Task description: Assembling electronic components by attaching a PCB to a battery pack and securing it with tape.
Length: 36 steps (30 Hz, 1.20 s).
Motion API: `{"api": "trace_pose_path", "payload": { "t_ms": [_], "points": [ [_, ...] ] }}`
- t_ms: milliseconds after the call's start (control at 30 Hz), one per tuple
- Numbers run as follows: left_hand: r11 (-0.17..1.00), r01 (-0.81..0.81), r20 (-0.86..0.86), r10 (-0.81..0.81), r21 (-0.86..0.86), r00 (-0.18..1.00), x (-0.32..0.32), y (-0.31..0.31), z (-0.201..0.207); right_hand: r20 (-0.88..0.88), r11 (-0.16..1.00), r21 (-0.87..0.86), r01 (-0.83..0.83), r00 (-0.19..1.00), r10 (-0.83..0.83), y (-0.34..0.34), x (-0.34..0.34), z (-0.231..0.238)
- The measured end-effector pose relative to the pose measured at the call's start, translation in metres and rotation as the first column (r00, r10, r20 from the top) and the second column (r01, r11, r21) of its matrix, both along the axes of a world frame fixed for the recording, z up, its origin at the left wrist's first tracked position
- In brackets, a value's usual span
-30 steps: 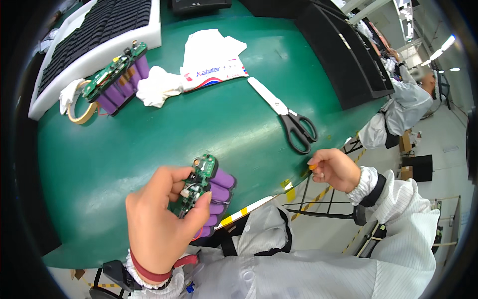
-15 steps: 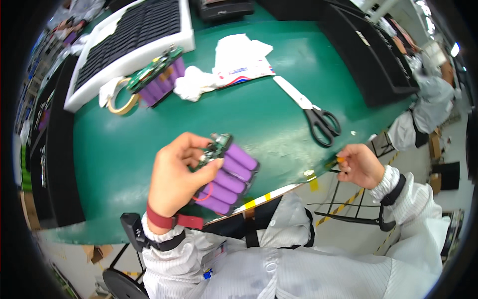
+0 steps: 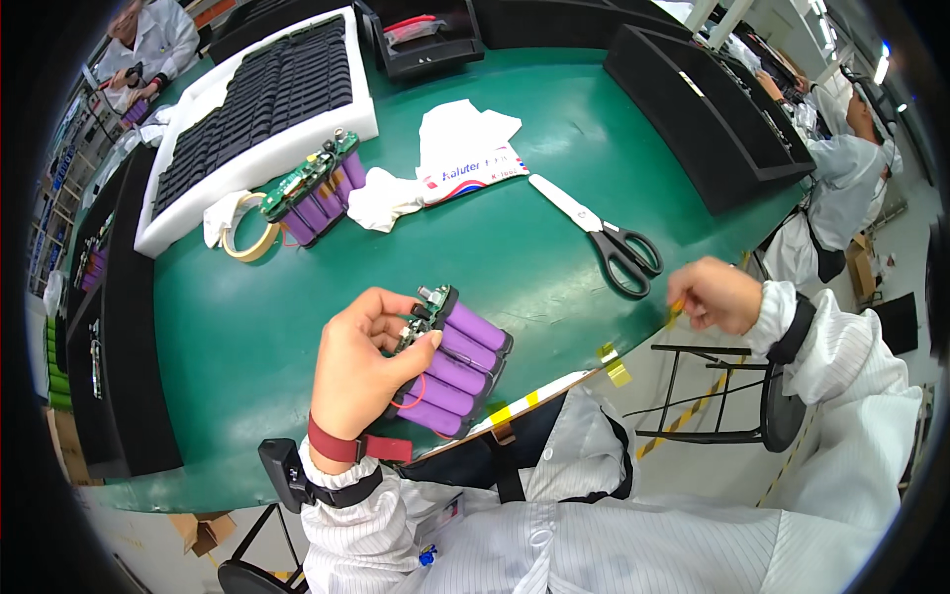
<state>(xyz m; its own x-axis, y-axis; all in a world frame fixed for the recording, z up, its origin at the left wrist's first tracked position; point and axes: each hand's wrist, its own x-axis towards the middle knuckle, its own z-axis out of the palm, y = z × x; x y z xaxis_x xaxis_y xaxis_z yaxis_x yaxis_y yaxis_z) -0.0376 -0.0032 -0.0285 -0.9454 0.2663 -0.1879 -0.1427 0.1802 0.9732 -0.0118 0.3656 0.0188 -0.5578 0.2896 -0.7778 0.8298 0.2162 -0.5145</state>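
Observation:
My left hand (image 3: 364,356) grips a battery pack (image 3: 460,361) by its green circuit-board end. The purple cells point right and toward me, and a thin red wire loops along their near side. At the table's right edge my right hand (image 3: 717,295) is closed in a pinch on a small strip of amber tape (image 3: 676,313), partly hidden by the fingers. Black-handled scissors (image 3: 621,259) lie just left of that hand. More shiny amber tape pieces (image 3: 616,368) stick to the table's near edge.
A second battery pack (image 3: 322,196) stands beside a tape roll (image 3: 249,238) and a white crumpled wrapper (image 3: 465,163). Behind is a white foam tray (image 3: 364,111) of black parts. Black bins (image 3: 683,129) line the green table (image 3: 554,109). Co-workers sit at far left and right.
My head view has shifted slightly, so the tabletop sits a little lower. My right hand has turned and moved up toward the scissors, still pinching the tape. The left hand keeps its hold on the pack.

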Motion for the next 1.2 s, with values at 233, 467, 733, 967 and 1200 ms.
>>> {"api": "trace_pose_path", "payload": {
  "t_ms": [233, 467, 733, 967, 1200],
  "points": [
    [0.998, 0.028, 0.023, -0.029, 0.051, 0.999, -0.005, -0.007, -0.008, -0.425, 0.945, 0.139, -0.297, 0.844, 0.328, -0.044, -0.013, 0.04],
    [0.997, 0.032, -0.022, -0.031, 0.075, 0.999, -0.009, -0.007, -0.017, -0.747, 0.83, 0.233, -0.507, 0.453, 0.487, -0.152, -0.005, -0.033],
    [0.995, 0.062, -0.026, -0.06, 0.079, 0.998, -0.011, -0.006, -0.027, -0.637, 0.8, -0.33, -0.5, 0.744, 0.202, -0.179, -0.026, -0.043],
    [0.997, 0.047, -0.061, -0.043, 0.058, 0.997, -0.008, -0.008, -0.022, -0.617, 0.749, -0.45, -0.486, 0.776, 0.132, -0.176, -0.026, -0.057],
    [0.995, 0.058, -0.051, -0.054, 0.077, 0.997, -0.005, -0.01, -0.022, -0.662, 0.763, -0.403, -0.504, 0.737, 0.137, -0.178, -0.021, -0.06]
  ]
}}
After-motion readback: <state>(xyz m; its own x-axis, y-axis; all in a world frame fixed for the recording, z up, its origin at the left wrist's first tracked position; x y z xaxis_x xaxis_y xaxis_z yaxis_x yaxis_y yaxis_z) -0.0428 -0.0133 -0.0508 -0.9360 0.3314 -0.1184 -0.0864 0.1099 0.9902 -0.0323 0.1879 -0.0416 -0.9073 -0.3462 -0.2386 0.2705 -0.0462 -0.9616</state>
